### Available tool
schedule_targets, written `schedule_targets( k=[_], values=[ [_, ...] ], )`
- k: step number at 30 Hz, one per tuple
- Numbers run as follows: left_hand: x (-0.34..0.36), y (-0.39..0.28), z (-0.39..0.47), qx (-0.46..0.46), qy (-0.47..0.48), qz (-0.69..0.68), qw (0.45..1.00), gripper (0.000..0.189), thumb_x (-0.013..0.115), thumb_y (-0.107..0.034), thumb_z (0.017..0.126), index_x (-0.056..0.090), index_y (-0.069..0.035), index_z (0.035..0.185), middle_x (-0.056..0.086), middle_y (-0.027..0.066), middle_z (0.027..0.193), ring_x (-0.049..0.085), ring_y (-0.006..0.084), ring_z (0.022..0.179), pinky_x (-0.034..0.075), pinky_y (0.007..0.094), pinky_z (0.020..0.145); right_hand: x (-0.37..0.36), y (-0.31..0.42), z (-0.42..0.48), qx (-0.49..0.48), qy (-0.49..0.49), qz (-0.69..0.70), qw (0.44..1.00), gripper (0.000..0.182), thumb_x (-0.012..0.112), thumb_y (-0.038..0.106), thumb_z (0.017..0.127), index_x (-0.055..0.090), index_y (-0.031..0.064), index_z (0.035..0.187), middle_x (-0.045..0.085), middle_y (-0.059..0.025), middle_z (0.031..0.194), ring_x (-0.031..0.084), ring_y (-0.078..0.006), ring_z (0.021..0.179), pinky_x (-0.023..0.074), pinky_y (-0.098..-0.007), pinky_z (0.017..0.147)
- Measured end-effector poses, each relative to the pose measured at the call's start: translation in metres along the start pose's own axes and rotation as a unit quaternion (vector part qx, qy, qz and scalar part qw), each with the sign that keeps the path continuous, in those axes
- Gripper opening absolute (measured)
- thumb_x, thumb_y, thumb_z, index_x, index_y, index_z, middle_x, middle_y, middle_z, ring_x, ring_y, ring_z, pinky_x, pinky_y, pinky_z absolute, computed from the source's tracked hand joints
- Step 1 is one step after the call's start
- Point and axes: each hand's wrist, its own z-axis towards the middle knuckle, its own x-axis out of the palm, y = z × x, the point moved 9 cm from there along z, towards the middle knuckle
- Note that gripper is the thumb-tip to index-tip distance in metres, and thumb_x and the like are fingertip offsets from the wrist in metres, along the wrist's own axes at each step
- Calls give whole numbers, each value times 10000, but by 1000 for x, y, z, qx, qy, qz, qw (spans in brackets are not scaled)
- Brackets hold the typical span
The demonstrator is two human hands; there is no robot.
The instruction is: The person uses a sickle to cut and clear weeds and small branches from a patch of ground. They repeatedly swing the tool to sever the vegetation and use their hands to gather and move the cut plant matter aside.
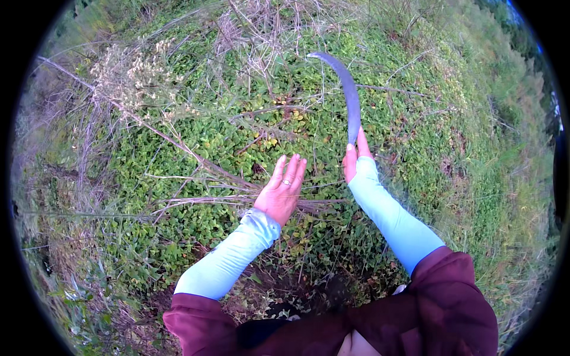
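Note:
A sickle with a curved metal blade (349,95) rises from my right hand (357,158), its tip bending to the left. That hand is around the sickle's handle, which is mostly hidden by the hand and the light blue sleeve. Left of it, my left hand (282,191) lies over a bundle of cut-looking dry stems (213,199), back of the hand up, a ring on one finger. The stems pass beneath the palm and show again to its right. Whether the palm grips them is hidden. One long stem (151,127) runs to the upper left, near a dry, fluffy seed head (142,78).
Low green leafy vines (200,133) cover the ground around both hands. Tangled dry twigs (254,35) stand at the top, and thin branches (392,90) lie right of the blade. Taller grass (503,178) grows along the right side.

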Motion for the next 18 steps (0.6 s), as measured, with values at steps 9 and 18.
schedule_targets(
  k=[9,18],
  values=[
    [55,-22,-23,-73,41,-232,969,461,433,-150,818,426,-99,1277,368,126,1358,283,295,1295,128,483,1081,-42,-68,-80,103,181,-214,954,541,439,165,894,226,203,1389,589,-217,996,601,-334,711,471,-356,649],
    [32,-176,-51,241,230,-266,905,138,571,-203,783,645,-93,820,585,45,757,582,195,759,447,322,638,-166,-97,-117,181,-136,86,970,356,423,210,937,359,69,1257,353,67,657,311,-15,538,254,-169,454]
  ],
)
